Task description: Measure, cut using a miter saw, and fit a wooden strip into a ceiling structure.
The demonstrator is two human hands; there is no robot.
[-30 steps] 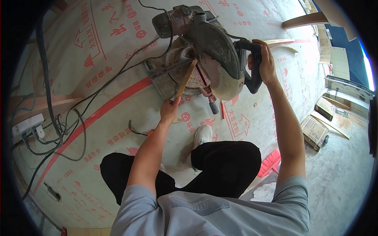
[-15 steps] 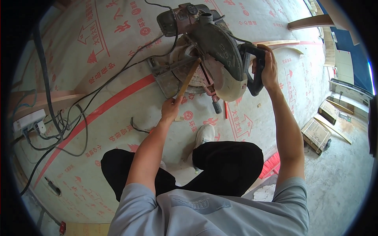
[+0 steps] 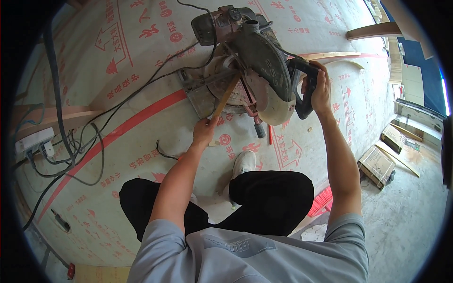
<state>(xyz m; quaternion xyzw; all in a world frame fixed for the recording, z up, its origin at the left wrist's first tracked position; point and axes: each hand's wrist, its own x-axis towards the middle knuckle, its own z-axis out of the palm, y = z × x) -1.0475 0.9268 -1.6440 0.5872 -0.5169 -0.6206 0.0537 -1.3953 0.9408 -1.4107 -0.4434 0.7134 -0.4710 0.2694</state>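
In front of my feet a miter saw [image 3: 266, 63] stands on the covered floor. Its dark handle [image 3: 309, 89] is wrapped by my right hand [image 3: 322, 96], at the saw's right side. My left hand [image 3: 204, 130] is closed round the near end of a thin wooden strip [image 3: 227, 96]. The strip's far end lies on the saw's base beside the blade guard [image 3: 276, 107], and the blade itself is hidden. A black-tipped knob [image 3: 259, 129] sticks out toward me from the saw's base.
Black cables [image 3: 134, 87] run from the saw leftward to a white power strip [image 3: 35, 141]. A red pencil-like stick [image 3: 270, 135] lies near the base. Right of my knee are a red broom [image 3: 322, 202] and a cardboard box [image 3: 377, 165]. Wood strips [image 3: 332, 55] lie behind the handle.
The saw and both hands appear slightly lower and to the side in the picture, as the view has shifted a little. Both hands keep their grips.
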